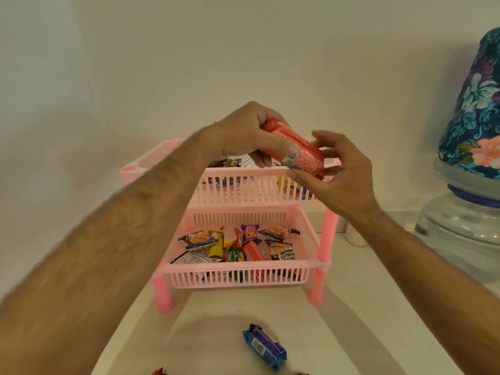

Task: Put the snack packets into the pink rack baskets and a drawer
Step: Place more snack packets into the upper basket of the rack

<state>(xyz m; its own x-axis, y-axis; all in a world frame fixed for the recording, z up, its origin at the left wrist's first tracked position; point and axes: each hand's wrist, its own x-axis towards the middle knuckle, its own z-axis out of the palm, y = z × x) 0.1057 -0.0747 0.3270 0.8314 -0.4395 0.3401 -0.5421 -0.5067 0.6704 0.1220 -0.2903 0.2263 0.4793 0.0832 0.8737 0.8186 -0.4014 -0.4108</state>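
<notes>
A long red snack packet (293,150) is held above the upper basket (243,190) of the pink rack. My left hand (243,133) grips its far end from above. My right hand (341,171) touches its near end with thumb and fingertips. The upper basket holds a dark packet at the left and a yellow packet (288,185) at the right. The lower basket (238,277) contains several mixed packets, among them salted peanuts (282,251). A blue packet (263,346) lies on the counter in front of the rack.
A water dispenser (460,226) with a floral-covered bottle (476,109) stands at the right. A small white container (355,236) sits behind the rack's right leg. A bit of red wrapper (159,371) shows at the bottom edge. A plain wall is behind.
</notes>
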